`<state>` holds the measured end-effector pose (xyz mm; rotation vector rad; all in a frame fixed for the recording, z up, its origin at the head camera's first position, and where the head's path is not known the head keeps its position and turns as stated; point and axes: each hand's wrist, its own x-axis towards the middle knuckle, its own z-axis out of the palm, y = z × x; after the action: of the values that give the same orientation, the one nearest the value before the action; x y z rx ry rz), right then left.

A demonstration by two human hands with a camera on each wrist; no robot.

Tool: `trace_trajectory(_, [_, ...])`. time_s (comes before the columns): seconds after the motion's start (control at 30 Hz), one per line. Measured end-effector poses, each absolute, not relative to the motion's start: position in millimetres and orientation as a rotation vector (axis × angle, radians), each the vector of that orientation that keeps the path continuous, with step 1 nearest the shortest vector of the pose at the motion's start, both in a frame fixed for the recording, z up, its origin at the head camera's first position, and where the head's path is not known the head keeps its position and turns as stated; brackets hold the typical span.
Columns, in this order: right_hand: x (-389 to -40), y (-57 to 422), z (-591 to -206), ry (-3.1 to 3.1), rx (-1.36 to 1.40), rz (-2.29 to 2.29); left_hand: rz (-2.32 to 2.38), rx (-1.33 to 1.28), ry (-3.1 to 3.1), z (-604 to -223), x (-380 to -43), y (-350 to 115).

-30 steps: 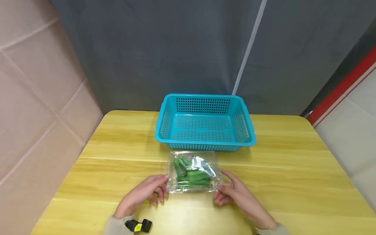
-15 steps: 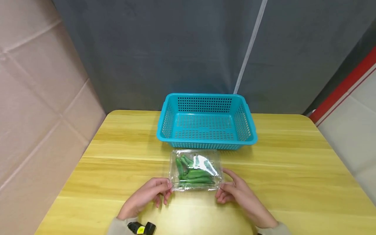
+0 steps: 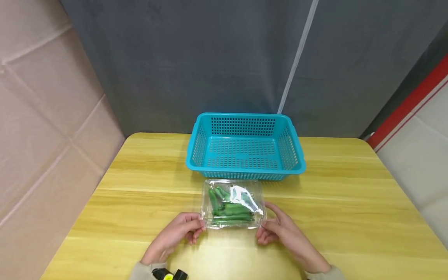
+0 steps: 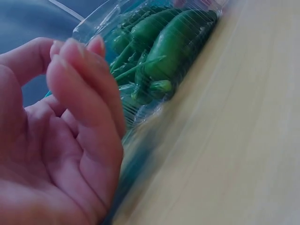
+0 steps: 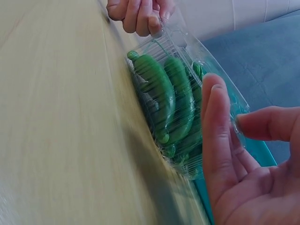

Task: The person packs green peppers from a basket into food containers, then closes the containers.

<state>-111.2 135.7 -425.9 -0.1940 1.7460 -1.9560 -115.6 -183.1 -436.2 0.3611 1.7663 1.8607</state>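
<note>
A clear plastic clamshell box (image 3: 229, 227) of green peppers (image 3: 233, 210) lies in front of the basket in the head view. My left hand (image 3: 176, 235) pinches its front left corner, thumb on top and the other fingers curled below. At the front right corner my right hand (image 3: 280, 229) pinches the rim, with the index finger stretched along the right side. The right wrist view shows peppers (image 5: 157, 89) through the ribbed wall, and the left hand (image 5: 138, 16) on the far corner. In the left wrist view, fingers hide part of the box.
A turquoise perforated basket (image 3: 245, 171) with nothing in it stands just behind the box. Both sit on a wooden table (image 3: 350, 202). A grey curtain (image 3: 196, 66) hangs at the back, and a pale quilted panel (image 3: 52, 128) borders the left side.
My left hand has shifted slightly right, its thumb moving from the box's left edge onto the front corner. The right hand keeps its place, and the box has hardly moved.
</note>
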Motion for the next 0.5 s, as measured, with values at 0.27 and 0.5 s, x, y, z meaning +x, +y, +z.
trace_trajectory(0.27, [-107.1, 137.3, -425.8, 1.745, -0.177, -1.956, 1.791, 0.299, 1.792, -434.6, -114.8, -183.2])
trace_trajectory(0.5, [-106.1, 161.4, -407.7, 2.103, -0.279, -1.705, 1.680, 0.342, 1.864, -427.5, -110.5, -187.6])
